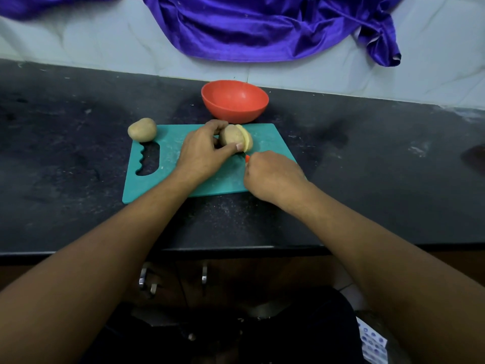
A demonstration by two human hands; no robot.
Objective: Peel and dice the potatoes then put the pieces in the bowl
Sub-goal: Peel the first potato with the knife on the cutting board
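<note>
Teal cutting board [170,143] on black bench [78,153], red bowl [236,109] behind. Left hand [202,153] gripping partly sliced potato [231,136]; right hand [273,177] clenched round knife [247,158].

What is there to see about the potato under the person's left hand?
The potato is tan and unpeeled, and it lies on the teal cutting board. A pale yellow cut slice leans at its right end. The left hand grips it, thumb in front. The right hand holds an orange-handled knife beside it.

We list: shiny purple satin cloth [262,27] draped over pale tiled wall [78,43]; speckled black stone counter [65,153]; metal cabinet handles [204,277] beneath.
</note>
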